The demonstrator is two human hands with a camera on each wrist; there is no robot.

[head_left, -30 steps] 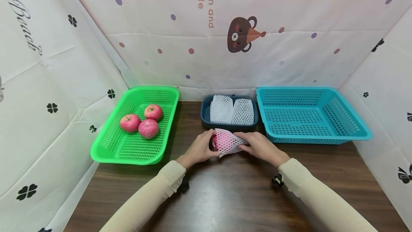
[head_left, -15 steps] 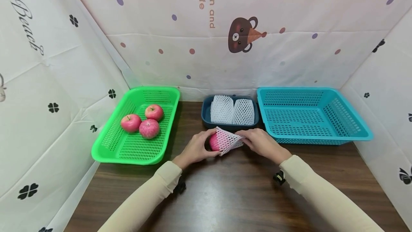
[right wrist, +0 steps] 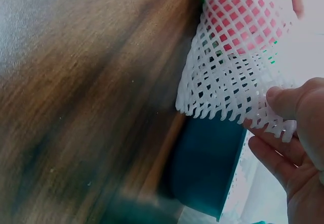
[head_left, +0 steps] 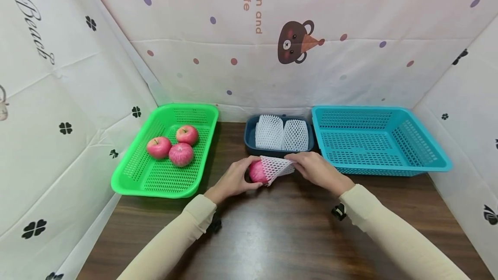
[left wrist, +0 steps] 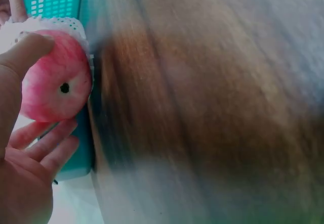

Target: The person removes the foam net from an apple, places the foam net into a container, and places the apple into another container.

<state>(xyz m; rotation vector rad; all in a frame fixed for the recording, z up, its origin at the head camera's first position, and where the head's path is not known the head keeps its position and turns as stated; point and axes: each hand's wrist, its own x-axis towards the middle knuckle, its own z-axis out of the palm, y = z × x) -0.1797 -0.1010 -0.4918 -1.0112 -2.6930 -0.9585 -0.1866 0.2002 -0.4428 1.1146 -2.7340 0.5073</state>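
A pink-red apple (head_left: 257,172) sits partly inside a white foam net sleeve (head_left: 275,167), above the front of the dark blue tray. My left hand (head_left: 235,177) holds the apple between thumb and fingers; the left wrist view shows the bare end of the apple (left wrist: 61,82) facing that palm. With thumb and fingers my right hand (head_left: 316,168) pinches the loose edge of the sleeve. In the right wrist view the net (right wrist: 228,77) covers the far part of the apple, and its other end hangs slack near the thumb.
A green basket (head_left: 155,191) with three apples (head_left: 181,154) stands on the left. Behind the hands, a dark blue tray (head_left: 250,144) holds white net sleeves (head_left: 269,132). On the right is a blue basket (head_left: 362,165). Patterned cloth walls enclose the wooden table (head_left: 253,237).
The left hand and apple have shifted slightly left. More of the apple shows bare at the left, and the sleeve is stretched toward the right hand, which has moved up a little.
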